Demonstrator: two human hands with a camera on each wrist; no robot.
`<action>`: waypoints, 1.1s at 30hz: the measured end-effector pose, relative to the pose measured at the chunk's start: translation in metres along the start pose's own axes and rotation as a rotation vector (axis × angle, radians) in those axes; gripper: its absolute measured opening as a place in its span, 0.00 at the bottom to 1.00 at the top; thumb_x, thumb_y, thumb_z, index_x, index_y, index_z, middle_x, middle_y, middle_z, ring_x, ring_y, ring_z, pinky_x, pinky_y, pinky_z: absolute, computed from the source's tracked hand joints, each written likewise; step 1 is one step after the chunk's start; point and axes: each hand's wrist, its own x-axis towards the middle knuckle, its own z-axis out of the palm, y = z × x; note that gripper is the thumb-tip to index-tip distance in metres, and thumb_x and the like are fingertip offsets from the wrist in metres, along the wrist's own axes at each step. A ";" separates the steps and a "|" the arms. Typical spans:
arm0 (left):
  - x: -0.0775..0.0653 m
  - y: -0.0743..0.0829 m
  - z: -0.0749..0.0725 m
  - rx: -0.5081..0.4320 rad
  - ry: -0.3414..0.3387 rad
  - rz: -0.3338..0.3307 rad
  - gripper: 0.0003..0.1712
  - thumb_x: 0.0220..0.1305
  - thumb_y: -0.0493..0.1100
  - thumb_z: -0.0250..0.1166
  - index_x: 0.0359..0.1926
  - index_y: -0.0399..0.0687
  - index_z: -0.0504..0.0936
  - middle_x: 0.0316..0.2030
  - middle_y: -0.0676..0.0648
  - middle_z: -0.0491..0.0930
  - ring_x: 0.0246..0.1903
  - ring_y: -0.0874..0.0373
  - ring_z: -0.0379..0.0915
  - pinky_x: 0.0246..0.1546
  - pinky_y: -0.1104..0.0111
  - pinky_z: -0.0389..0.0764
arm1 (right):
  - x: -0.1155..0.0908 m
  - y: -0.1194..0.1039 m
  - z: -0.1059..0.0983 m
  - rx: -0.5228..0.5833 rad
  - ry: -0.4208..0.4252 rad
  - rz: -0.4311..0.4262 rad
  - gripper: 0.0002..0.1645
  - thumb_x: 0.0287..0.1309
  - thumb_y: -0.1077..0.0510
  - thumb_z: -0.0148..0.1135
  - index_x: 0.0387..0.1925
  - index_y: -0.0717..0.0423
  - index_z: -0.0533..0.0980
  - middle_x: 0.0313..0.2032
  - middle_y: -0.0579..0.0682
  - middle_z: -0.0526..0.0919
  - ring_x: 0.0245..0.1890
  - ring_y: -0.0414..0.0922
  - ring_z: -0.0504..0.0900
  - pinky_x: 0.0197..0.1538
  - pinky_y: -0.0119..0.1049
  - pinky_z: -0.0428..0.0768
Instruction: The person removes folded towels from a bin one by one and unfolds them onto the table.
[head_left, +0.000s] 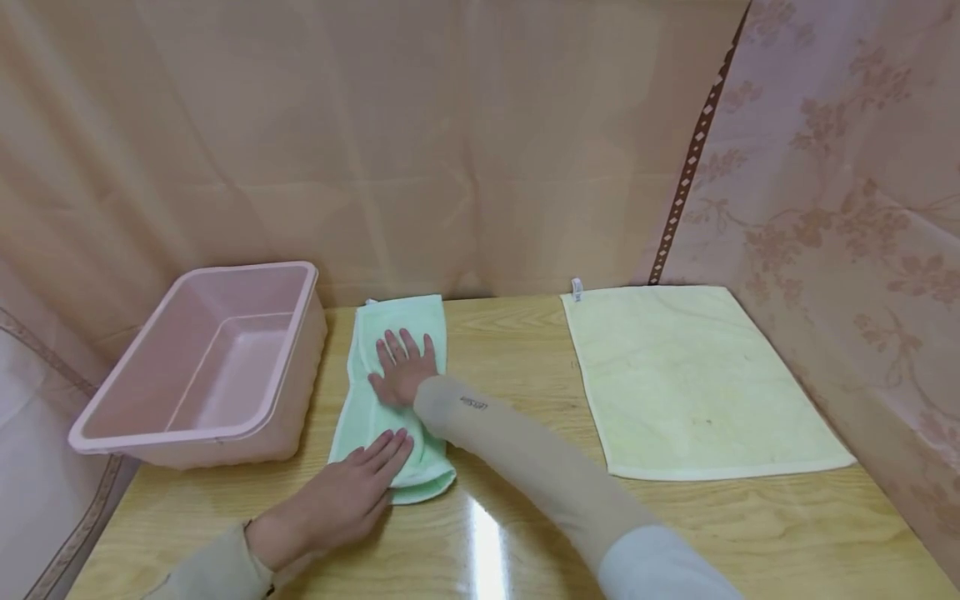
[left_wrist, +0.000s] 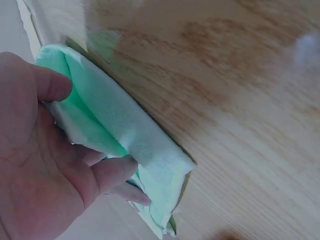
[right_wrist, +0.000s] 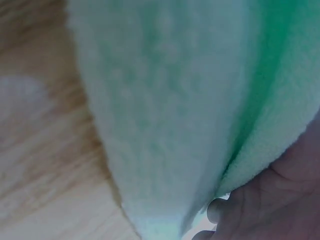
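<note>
A mint-green towel (head_left: pixel 367 427), folded into a long strip, lies on the wooden table left of centre. My right hand (head_left: pixel 405 367) rests flat on its upper half with the fingers spread. Lower down, my left hand (head_left: pixel 356 487) lies across the towel's near left part, fingers close together and extended. The left wrist view shows the palm side of my left hand (left_wrist: pixel 55 160) at the edge of the folded green towel (left_wrist: pixel 145 135), whose layers gape slightly. Thick towel folds (right_wrist: pixel 160 100) fill much of the right wrist view, with part of my right hand (right_wrist: pixel 280 200) at lower right.
To the left stands a pink plastic basin (head_left: pixel 300 392) with nothing visible inside. A pale yellow towel (head_left: pixel 690 383) is spread flat at the right, its small white tag at the far left corner. Beige curtains (head_left: pixel 450 150) hang behind the wooden table (head_left: pixel 517 350).
</note>
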 end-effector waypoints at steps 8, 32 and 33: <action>0.005 0.002 -0.011 -0.020 0.032 0.007 0.32 0.76 0.42 0.55 0.74 0.31 0.62 0.71 0.34 0.65 0.69 0.38 0.64 0.60 0.48 0.75 | 0.000 0.005 -0.003 0.088 -0.003 -0.016 0.36 0.77 0.34 0.18 0.81 0.31 0.36 0.81 0.39 0.34 0.79 0.44 0.30 0.77 0.54 0.37; 0.052 0.008 -0.031 0.034 0.070 0.080 0.33 0.81 0.59 0.45 0.78 0.50 0.61 0.75 0.40 0.59 0.74 0.41 0.55 0.66 0.42 0.65 | -0.016 0.089 -0.022 0.286 0.010 -0.066 0.36 0.77 0.35 0.14 0.81 0.34 0.33 0.81 0.49 0.32 0.79 0.54 0.29 0.75 0.59 0.33; 0.057 0.010 -0.031 0.038 0.064 0.090 0.33 0.81 0.60 0.44 0.78 0.52 0.60 0.75 0.40 0.58 0.74 0.41 0.54 0.66 0.42 0.66 | -0.019 0.095 -0.021 0.289 0.008 -0.070 0.36 0.77 0.34 0.14 0.81 0.34 0.33 0.81 0.49 0.31 0.79 0.54 0.29 0.75 0.60 0.32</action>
